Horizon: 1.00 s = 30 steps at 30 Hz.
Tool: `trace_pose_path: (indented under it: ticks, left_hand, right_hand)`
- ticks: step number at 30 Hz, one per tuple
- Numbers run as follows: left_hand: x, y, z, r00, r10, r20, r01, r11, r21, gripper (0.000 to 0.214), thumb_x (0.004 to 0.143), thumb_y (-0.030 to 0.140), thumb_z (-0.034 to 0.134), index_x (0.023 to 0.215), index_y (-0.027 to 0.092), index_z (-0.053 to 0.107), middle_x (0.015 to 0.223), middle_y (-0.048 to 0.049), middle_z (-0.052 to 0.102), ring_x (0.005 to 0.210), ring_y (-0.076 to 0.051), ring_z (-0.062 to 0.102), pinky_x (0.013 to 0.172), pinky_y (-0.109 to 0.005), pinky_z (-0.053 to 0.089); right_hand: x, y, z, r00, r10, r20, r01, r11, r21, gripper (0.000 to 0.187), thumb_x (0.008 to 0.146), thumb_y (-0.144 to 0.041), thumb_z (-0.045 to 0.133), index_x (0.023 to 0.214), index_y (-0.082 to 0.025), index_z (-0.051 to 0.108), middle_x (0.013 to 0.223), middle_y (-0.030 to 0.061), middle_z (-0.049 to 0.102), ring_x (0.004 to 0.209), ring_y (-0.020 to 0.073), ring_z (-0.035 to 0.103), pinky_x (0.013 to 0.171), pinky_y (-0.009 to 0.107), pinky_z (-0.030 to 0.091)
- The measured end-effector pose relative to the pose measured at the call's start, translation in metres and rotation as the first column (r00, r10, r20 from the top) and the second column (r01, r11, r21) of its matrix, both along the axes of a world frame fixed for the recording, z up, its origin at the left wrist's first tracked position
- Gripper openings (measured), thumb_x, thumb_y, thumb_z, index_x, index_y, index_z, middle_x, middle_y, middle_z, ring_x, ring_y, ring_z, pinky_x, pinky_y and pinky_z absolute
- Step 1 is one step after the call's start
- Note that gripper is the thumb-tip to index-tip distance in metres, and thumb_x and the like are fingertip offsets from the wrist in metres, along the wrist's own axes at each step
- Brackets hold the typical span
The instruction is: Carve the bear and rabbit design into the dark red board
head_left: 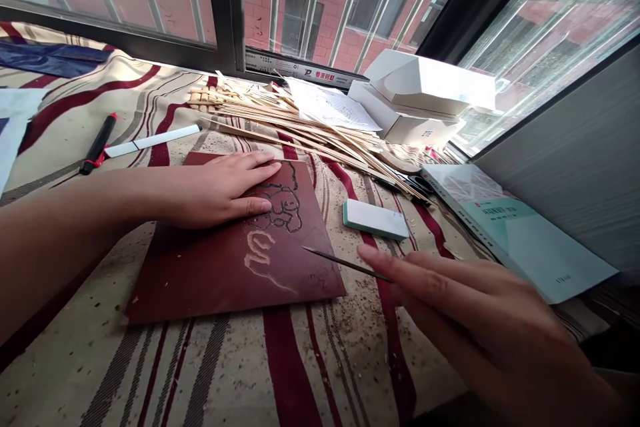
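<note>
A dark red carving board (200, 273) lies on the striped cloth, with a black outline drawing and pale carved grooves on its face. Flat on its upper part rests my left hand (220, 190), fingers stretched out and partly covering the drawing. My right hand (465, 307) grips a thin, pointed carving knife (345, 262) between thumb and fingers. The dark blade points left, its tip over the board's right half beside the pale grooves; I cannot tell whether it touches. The knife's handle is hidden in the hand.
Beyond the board lie a white and green whetstone (375, 219), many thin bamboo strips (300, 127), a white box (420, 93) and a book (530, 233). A black and red pen (99, 143) and a white pen (153, 140) lie left. Crumbs dot the cloth (240, 373).
</note>
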State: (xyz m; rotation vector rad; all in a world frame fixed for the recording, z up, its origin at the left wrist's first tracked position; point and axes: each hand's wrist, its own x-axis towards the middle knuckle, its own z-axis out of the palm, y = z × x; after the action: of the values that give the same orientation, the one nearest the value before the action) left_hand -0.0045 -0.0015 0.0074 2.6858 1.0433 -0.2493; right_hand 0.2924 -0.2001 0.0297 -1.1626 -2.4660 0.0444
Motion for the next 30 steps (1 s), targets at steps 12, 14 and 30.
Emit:
trace_pose_path:
  ticks: [12, 14, 30]
  left_hand:
    - [0.004, -0.005, -0.012, 0.999, 0.016, 0.031, -0.019, 0.995, 0.094, 0.098, 0.107, 0.079, 0.026, 0.183, 0.017, 0.024, 0.191, -0.0104, 0.013, 0.176, -0.040, 0.015, 0.144, -0.055, 0.014]
    - [0.003, -0.005, -0.015, 1.000, 0.000, 0.031, -0.004, 0.994, 0.108, 0.097, 0.107, 0.079, 0.026, 0.183, 0.018, 0.024, 0.191, -0.0101, 0.013, 0.177, -0.039, 0.015, 0.144, -0.054, 0.014]
    - [0.000, 0.002, -0.011, 0.985, -0.142, 0.098, 0.131, 0.985, 0.110, 0.092, 0.109, 0.080, 0.038, 0.182, 0.025, 0.029, 0.190, -0.0109, 0.017, 0.176, -0.037, 0.020, 0.143, -0.052, 0.018]
  right_hand:
    - [0.020, 0.010, -0.007, 0.994, 0.106, 0.009, -0.103, 0.983, -0.153, 0.041, 0.115, -0.009, 0.041, 0.140, -0.019, 0.072, 0.083, -0.0025, 0.071, 0.066, 0.0095, 0.065, 0.062, 0.023, 0.045]
    - [0.017, 0.013, -0.004, 0.990, 0.141, 0.010, -0.137, 0.978, -0.160, 0.042, 0.117, -0.010, 0.040, 0.138, -0.018, 0.074, 0.082, -0.0023, 0.070, 0.066, 0.0096, 0.065, 0.060, 0.024, 0.044]
    - [0.009, 0.017, -0.003, 0.986, 0.123, 0.110, -0.117, 0.991, -0.062, 0.045, 0.111, -0.002, 0.041, 0.139, -0.017, 0.072, 0.080, -0.0024, 0.069, 0.061, 0.0107, 0.064, 0.054, 0.027, 0.040]
